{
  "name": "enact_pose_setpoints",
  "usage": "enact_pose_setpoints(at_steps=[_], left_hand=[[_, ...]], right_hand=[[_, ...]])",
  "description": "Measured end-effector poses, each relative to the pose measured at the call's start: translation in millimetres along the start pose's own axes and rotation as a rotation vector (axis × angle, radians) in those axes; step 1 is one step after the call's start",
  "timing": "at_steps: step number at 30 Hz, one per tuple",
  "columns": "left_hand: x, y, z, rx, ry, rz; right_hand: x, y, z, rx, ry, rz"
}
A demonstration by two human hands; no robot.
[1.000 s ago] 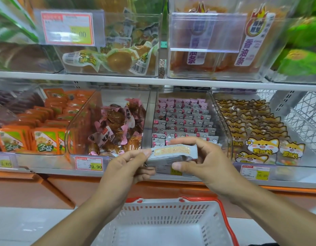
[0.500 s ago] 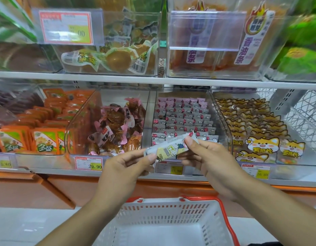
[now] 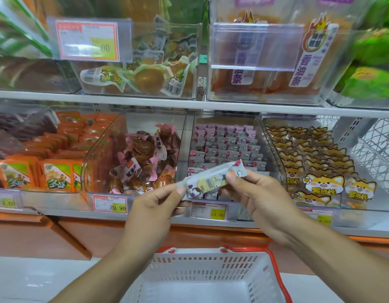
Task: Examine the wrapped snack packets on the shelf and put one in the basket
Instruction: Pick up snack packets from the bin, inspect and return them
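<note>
A long grey snack packet [image 3: 213, 179] with a yellow label and a cartoon figure is held slanted in front of the lower shelf. My left hand [image 3: 155, 209] pinches its lower left end. My right hand [image 3: 258, 199] pinches its upper right end between thumb and fingers. Behind it, a clear bin [image 3: 225, 143] holds several rows of the same grey-and-pink packets. The white basket [image 3: 207, 274] with a red rim sits below my hands, and its visible inside holds nothing.
Neighbouring clear bins hold orange packets [image 3: 56, 173], brown wrapped snacks [image 3: 145, 158] and yellow cat-printed packets [image 3: 315, 169]. The upper shelf [image 3: 189, 104] carries more bins. Price tags [image 3: 109, 203] line the shelf edge. An orange base runs under the shelf above a pale floor.
The packet has been turned over between both hands, from its plain grey back to the printed front, and now lies slanted with the right end higher.
</note>
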State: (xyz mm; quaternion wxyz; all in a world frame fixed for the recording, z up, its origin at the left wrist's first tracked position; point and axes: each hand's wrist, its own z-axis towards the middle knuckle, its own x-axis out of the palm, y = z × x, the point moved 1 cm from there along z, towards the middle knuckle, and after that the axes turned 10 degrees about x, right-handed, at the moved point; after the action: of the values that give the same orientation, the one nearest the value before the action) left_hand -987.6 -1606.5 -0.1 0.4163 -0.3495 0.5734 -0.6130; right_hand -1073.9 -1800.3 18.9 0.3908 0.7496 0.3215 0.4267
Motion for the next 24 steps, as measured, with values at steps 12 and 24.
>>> enact_pose_setpoints(at_steps=[12, 24], left_hand=[[36.1, 6.2, -5.6, 0.409, 0.397, 0.806], [39.2, 12.3, -3.1, 0.457, 0.436, 0.802]], right_hand=[[-0.1, 33.3, 56.8, -0.55, -0.504, -0.614], [21.7, 33.9, 140.5, -0.403, -0.299, -1.361]])
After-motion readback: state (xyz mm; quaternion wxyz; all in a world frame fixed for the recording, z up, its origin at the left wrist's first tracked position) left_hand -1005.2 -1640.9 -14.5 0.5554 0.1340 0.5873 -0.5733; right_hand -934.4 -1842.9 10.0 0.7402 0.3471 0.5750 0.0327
